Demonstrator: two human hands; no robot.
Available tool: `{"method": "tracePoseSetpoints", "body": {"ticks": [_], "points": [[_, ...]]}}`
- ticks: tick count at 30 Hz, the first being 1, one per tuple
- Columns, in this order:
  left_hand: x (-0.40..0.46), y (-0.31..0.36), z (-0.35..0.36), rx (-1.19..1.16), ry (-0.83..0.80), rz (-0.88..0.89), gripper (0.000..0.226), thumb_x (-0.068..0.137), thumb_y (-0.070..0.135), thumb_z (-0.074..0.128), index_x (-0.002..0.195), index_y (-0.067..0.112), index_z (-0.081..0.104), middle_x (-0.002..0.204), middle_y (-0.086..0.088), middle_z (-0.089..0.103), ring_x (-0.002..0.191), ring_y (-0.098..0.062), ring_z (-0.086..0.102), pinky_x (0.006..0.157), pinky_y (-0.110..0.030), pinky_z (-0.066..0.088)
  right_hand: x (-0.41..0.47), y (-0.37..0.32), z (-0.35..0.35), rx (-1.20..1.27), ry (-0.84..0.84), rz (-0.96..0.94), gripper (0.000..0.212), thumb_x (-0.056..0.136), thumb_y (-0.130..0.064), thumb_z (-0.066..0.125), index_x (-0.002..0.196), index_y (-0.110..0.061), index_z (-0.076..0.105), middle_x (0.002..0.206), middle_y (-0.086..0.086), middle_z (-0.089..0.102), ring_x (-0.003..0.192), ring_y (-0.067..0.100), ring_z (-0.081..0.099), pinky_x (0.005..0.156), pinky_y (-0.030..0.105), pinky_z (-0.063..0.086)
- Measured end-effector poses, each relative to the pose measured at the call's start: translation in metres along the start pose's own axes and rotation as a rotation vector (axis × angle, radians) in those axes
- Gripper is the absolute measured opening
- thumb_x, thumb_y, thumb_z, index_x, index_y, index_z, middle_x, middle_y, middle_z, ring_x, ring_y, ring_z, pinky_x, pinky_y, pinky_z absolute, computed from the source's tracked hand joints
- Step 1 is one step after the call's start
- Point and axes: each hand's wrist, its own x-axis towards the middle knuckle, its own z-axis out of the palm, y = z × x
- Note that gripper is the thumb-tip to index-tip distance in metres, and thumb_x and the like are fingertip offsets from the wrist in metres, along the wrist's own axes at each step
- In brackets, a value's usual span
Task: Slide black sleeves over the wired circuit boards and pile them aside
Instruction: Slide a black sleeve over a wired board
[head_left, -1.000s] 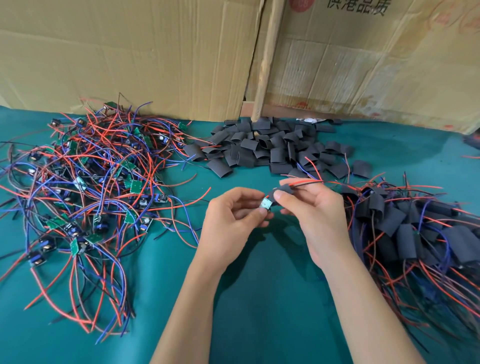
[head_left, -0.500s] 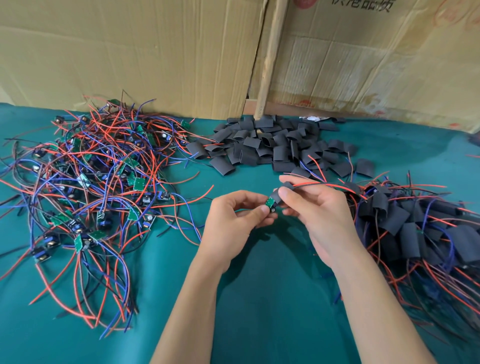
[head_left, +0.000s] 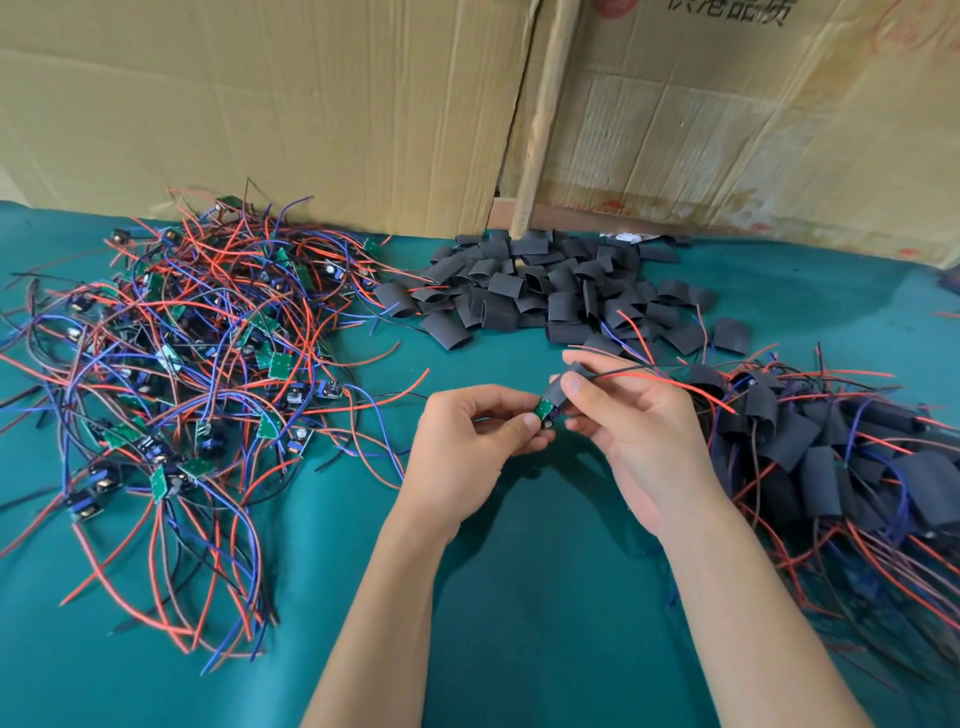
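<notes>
Over the middle of the green cloth, my left hand (head_left: 475, 428) pinches a small green circuit board (head_left: 545, 410) by its near end. My right hand (head_left: 628, 421) pinches a black sleeve (head_left: 563, 387) that covers the board's far end; the board's red and black wires (head_left: 670, 382) run out through the sleeve to the right. A heap of bare wired boards (head_left: 197, 353) lies at the left. Loose black sleeves (head_left: 540, 291) are heaped at the back centre. Sleeved boards (head_left: 841, 447) are piled at the right.
Cardboard sheets (head_left: 311, 114) and a wooden strip (head_left: 540, 130) stand along the back edge of the green cloth (head_left: 519, 597). Long red, blue and black wires spread out from both piles toward the front.
The sleeve has slid further down the wires onto the board, so less green shows. Both hands have stayed close together at the centre.
</notes>
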Motion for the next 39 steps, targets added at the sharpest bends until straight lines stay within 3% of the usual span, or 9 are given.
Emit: {"method": "tracePoseSetpoints", "body": {"ticks": [6, 12, 18, 22, 25, 30, 34, 37, 39], "points": [[0.000, -0.002, -0.002, 0.020, 0.005, 0.011, 0.029, 0.092, -0.007, 0.067, 0.083, 0.020, 0.076, 0.077, -0.004, 0.078, 0.078, -0.021, 0.078, 0.072, -0.019, 0.058, -0.001, 0.001, 0.001, -0.043, 0.027, -0.018, 0.019, 0.087, -0.011, 0.077, 0.104, -0.018, 0.078, 0.096, 0.009, 0.079, 0.085, 0.017, 0.071, 0.066, 0.020, 0.052], [0.001, -0.004, -0.002, -0.002, 0.036, 0.032, 0.024, 0.091, -0.009, 0.067, 0.093, 0.015, 0.074, 0.076, 0.002, 0.075, 0.074, -0.022, 0.077, 0.076, -0.025, 0.061, -0.002, -0.001, 0.001, -0.200, 0.011, -0.025, 0.024, 0.087, -0.012, 0.080, 0.100, -0.033, 0.081, 0.092, 0.000, 0.080, 0.085, 0.009, 0.070, 0.064, 0.019, 0.052], [0.001, -0.002, -0.001, -0.206, 0.009, 0.034, 0.018, 0.091, -0.012, 0.064, 0.094, 0.005, 0.072, 0.080, -0.002, 0.075, 0.074, -0.020, 0.075, 0.072, -0.022, 0.059, -0.001, -0.002, 0.001, -0.127, 0.017, 0.006, 0.019, 0.082, -0.016, 0.083, 0.100, -0.019, 0.080, 0.099, -0.004, 0.080, 0.088, 0.011, 0.072, 0.068, 0.025, 0.051], [0.000, -0.002, -0.002, -0.227, -0.008, 0.029, 0.024, 0.091, -0.016, 0.061, 0.092, 0.005, 0.073, 0.085, -0.004, 0.074, 0.079, -0.022, 0.074, 0.079, -0.026, 0.060, -0.001, -0.001, 0.002, -0.108, -0.013, 0.005, 0.024, 0.079, -0.018, 0.081, 0.103, -0.020, 0.079, 0.096, 0.001, 0.079, 0.086, 0.016, 0.071, 0.068, 0.022, 0.053], [-0.001, 0.000, -0.002, -0.159, 0.026, 0.048, 0.024, 0.088, -0.017, 0.064, 0.093, 0.005, 0.073, 0.087, -0.005, 0.066, 0.072, -0.021, 0.074, 0.077, -0.028, 0.061, -0.002, 0.000, 0.004, -0.060, -0.021, 0.024, 0.026, 0.078, -0.017, 0.082, 0.104, -0.014, 0.078, 0.094, 0.001, 0.079, 0.081, 0.017, 0.070, 0.073, 0.026, 0.054], [-0.001, 0.002, -0.004, 0.044, 0.056, 0.111, 0.014, 0.090, -0.004, 0.071, 0.096, 0.009, 0.073, 0.076, 0.002, 0.068, 0.066, -0.015, 0.071, 0.061, -0.024, 0.057, -0.004, 0.001, 0.011, -0.033, -0.059, 0.085, 0.039, 0.071, -0.025, 0.080, 0.107, -0.012, 0.078, 0.095, 0.004, 0.077, 0.078, 0.017, 0.069, 0.072, 0.026, 0.055], [-0.002, 0.003, 0.000, 0.260, 0.070, 0.196, 0.007, 0.084, 0.026, 0.075, 0.091, 0.025, 0.074, 0.069, 0.002, 0.067, 0.058, -0.016, 0.062, 0.062, -0.031, 0.053, -0.009, -0.005, 0.019, 0.005, -0.043, 0.104, 0.023, 0.086, -0.012, 0.074, 0.109, -0.008, 0.075, 0.089, 0.005, 0.075, 0.075, 0.018, 0.071, 0.066, 0.027, 0.057], [-0.002, 0.007, 0.003, 0.234, 0.022, 0.172, 0.015, 0.084, 0.028, 0.070, 0.098, 0.025, 0.074, 0.073, -0.007, 0.069, 0.069, -0.032, 0.067, 0.067, -0.040, 0.055, -0.012, -0.017, 0.019, -0.007, -0.010, 0.067, 0.014, 0.092, -0.005, 0.067, 0.105, -0.003, 0.073, 0.092, 0.012, 0.076, 0.081, 0.020, 0.073, 0.065, 0.029, 0.058], [-0.002, 0.008, 0.003, 0.137, -0.009, 0.125, 0.017, 0.087, 0.027, 0.067, 0.100, 0.016, 0.073, 0.075, -0.004, 0.068, 0.069, -0.023, 0.069, 0.062, -0.032, 0.055, -0.012, -0.035, 0.008, -0.078, 0.037, 0.014, 0.009, 0.088, -0.011, 0.073, 0.095, -0.008, 0.077, 0.085, 0.012, 0.077, 0.071, 0.018, 0.070, 0.059, 0.024, 0.055]]}}
